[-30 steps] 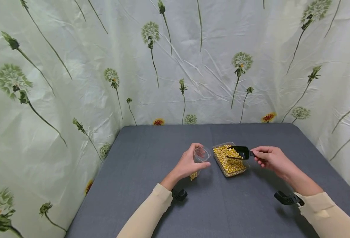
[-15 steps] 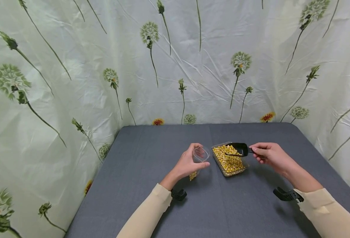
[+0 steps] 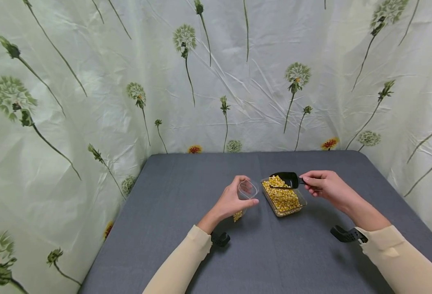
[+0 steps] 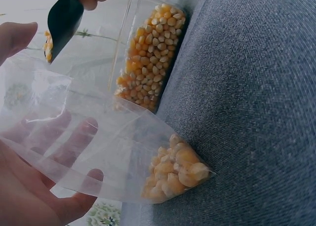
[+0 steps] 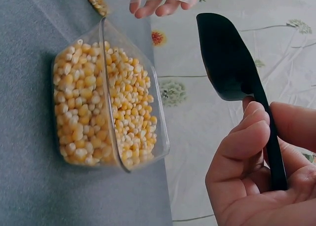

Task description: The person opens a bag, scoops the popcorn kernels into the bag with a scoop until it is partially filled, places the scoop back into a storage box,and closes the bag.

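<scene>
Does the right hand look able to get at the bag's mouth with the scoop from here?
Probably yes: the right hand holds the scoop clear of the box, nothing visible blocks the way, and the left hand holds the bag from the opposite side, mouth open.

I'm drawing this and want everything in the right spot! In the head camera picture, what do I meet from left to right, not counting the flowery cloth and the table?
Left sleeve → left hand → clear box of corn → right hand → right sleeve.
</scene>
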